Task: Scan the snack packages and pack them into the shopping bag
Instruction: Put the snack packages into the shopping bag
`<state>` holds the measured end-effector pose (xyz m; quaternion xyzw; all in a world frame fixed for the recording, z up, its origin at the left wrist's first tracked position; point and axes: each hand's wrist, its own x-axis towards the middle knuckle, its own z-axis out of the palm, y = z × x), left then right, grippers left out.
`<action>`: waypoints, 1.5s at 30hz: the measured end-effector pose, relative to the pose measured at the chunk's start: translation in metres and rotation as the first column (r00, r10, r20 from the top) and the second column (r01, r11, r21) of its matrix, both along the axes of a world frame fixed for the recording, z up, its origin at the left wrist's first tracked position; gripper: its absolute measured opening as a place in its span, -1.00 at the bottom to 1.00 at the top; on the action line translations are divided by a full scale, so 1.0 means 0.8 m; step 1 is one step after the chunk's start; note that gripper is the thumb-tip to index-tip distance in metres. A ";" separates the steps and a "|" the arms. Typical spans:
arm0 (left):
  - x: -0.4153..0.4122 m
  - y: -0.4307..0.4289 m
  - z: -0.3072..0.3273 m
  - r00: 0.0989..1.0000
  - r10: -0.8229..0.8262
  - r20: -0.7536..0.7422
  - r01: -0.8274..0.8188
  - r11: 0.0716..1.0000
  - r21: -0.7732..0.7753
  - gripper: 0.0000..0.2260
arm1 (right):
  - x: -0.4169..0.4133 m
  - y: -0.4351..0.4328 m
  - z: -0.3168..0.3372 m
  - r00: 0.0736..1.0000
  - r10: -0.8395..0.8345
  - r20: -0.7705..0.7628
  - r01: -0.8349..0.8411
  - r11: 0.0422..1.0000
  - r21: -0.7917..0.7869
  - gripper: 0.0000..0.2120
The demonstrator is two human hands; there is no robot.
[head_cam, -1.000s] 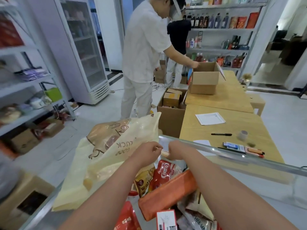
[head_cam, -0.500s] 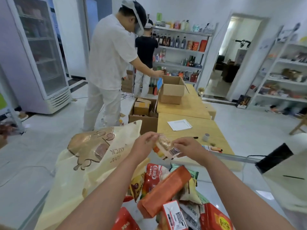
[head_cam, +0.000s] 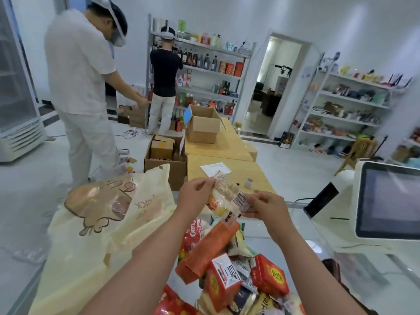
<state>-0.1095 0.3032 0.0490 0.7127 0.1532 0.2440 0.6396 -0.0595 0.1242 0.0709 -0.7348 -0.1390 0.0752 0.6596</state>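
Both hands pinch one clear snack pack [head_cam: 225,197]: left hand [head_cam: 196,195] at its top, right hand [head_cam: 263,206] by the barcode.

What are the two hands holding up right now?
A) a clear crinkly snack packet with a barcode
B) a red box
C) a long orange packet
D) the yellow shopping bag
A: the left hand and right hand pinch opposite ends of the clear crinkly snack packet, barcode showing.

Both bare forearms reaching forward from the lower frame, left hand [head_cam: 196,196] raised with fingertips pinched (thumb against forefinger), right hand [head_cam: 264,206] level beside it, fingers curled in a matching pinch, wrists slightly bent.
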 end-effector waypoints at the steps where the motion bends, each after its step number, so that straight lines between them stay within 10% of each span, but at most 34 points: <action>1: 0.000 -0.008 0.002 1.000 0.006 0.004 -0.006 1.000 -0.004 -0.82 | 0.001 -0.006 0.000 0.999 -0.028 0.020 0.029 1.000 -0.009 -0.87; 19: 0.084 -0.257 0.004 0.952 -0.132 -0.276 0.083 0.980 -0.182 -0.86 | 0.073 -0.264 -0.045 0.976 -0.154 -0.155 0.188 0.955 0.230 -0.88; 26: 0.102 -0.356 -0.059 0.960 -0.276 0.050 0.188 0.502 -0.844 -0.54 | 0.084 -0.313 -0.093 0.915 -0.172 -0.366 0.301 0.894 0.332 -0.85; 38: 0.105 -0.415 -0.094 0.968 -0.208 -0.140 0.055 0.722 -0.690 -0.80 | 0.067 -0.358 -0.123 0.840 -0.092 -0.534 0.265 0.929 0.257 -0.99; 42: 0.110 -0.413 -0.112 0.975 -0.170 -0.146 0.008 0.676 -0.737 -0.80 | 0.066 -0.384 -0.145 0.901 -0.292 -0.320 0.278 0.957 -0.088 -0.91; 45: 0.112 -0.416 -0.122 0.976 -0.158 -0.150 -0.011 0.652 -0.758 -0.79 | 0.067 -0.409 -0.171 0.984 -0.167 0.060 0.167 0.762 -0.625 -0.68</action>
